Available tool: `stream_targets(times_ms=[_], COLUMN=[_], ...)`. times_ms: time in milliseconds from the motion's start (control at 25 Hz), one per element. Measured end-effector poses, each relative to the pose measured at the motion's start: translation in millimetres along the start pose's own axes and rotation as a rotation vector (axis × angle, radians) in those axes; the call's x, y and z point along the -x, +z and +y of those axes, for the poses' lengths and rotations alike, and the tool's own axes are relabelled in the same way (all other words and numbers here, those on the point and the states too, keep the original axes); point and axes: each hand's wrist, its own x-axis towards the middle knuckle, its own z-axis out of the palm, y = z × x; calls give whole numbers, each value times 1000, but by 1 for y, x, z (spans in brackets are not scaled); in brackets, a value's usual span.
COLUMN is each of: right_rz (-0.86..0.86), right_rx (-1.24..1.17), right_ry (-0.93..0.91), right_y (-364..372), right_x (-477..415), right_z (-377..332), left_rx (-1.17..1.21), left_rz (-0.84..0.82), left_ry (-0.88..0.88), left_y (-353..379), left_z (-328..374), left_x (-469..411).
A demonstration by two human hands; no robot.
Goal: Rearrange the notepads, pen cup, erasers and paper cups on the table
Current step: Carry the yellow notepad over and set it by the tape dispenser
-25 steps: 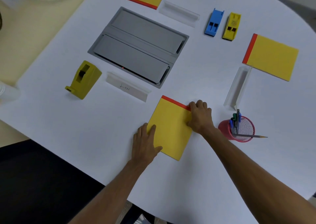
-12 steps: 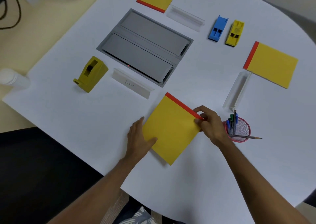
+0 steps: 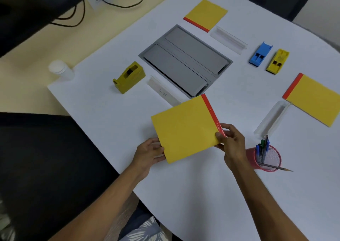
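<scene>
I hold a yellow notepad with a red binding strip [image 3: 185, 128] lifted off the white table [image 3: 193, 194], tilted. My left hand [image 3: 149, 153] grips its lower left corner and my right hand [image 3: 231, 143] pinches its red-strip edge. A second yellow notepad [image 3: 207, 13] lies at the far side, a third yellow notepad [image 3: 316, 98] at the right. A red mesh pen cup [image 3: 266, 158] with several pens stands just right of my right hand. A blue eraser [image 3: 260, 53] and a yellow eraser [image 3: 277, 61] lie side by side at the far right.
A grey cable box lid [image 3: 185, 62] is set in the table's middle. A yellow tape dispenser [image 3: 129, 77] stands to its left. Three clear plastic holders [image 3: 272, 119] lie around. A white bottle [image 3: 59, 69] sits off the table's left corner.
Both hands have gripped the near notepad and raised it from the table, turning it so the red strip now faces right. The camera view has shifted right and down.
</scene>
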Motion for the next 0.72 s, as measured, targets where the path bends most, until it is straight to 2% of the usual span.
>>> stream_targets(times_ms=[360, 720], right_rz=[-159, -285], right_rx=[147, 232], right_ry=[-100, -268], right_y=[82, 224], right_x=[-37, -105], right_z=[-32, -85], left_rx=[-25, -7], left_rz=[132, 318], left_ry=[201, 355], left_y=[-45, -120], left_z=[63, 162], left_x=[-16, -76])
